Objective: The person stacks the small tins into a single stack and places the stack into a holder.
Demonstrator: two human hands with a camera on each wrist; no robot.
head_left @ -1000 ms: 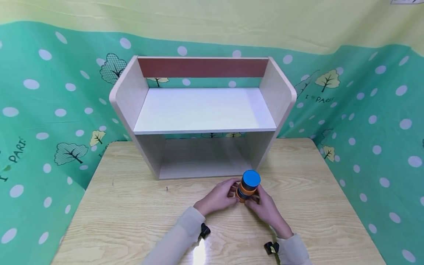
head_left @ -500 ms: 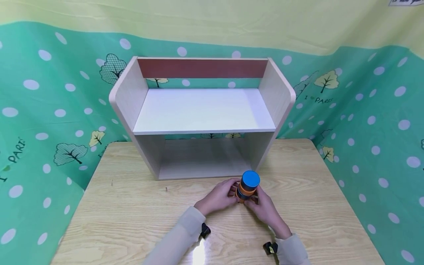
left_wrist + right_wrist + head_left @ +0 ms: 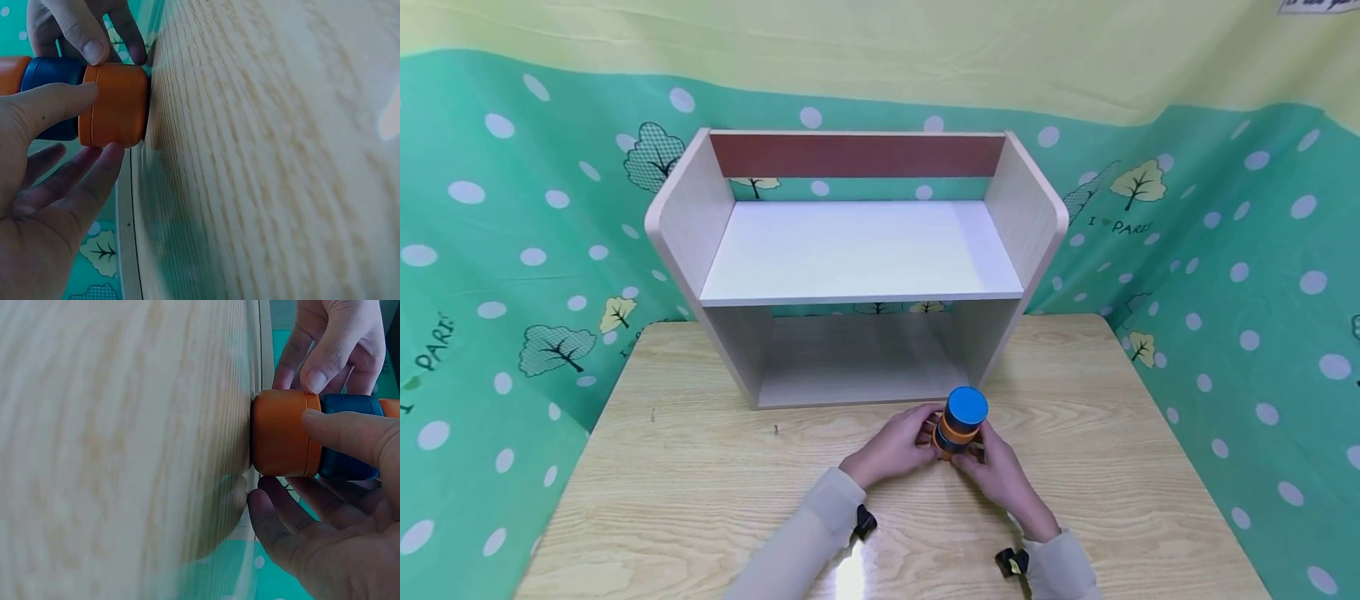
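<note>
A stack of small round tins, alternating orange and blue, stands upright on the table just before the shelf's right front corner. Its top is a blue tin (image 3: 967,406); the bottom one is an orange tin (image 3: 119,106), with a dark blue tin (image 3: 347,434) directly above. My left hand (image 3: 895,446) holds the orange tin from the left, thumb on its side near the lid seam and fingers around it. From the right, my right hand (image 3: 1000,471) grips the same tin, thumb near the seam and fingers curled behind. Parts of the middle tins are hidden by fingers.
A two-tier white shelf (image 3: 861,250) with a reddish-brown back rail (image 3: 859,154) stands behind the hands on the wood-grain table (image 3: 700,492). Green dotted cloth (image 3: 1225,350) hangs around the back and sides. Small black wrist mounts (image 3: 864,523) sit at both sleeves.
</note>
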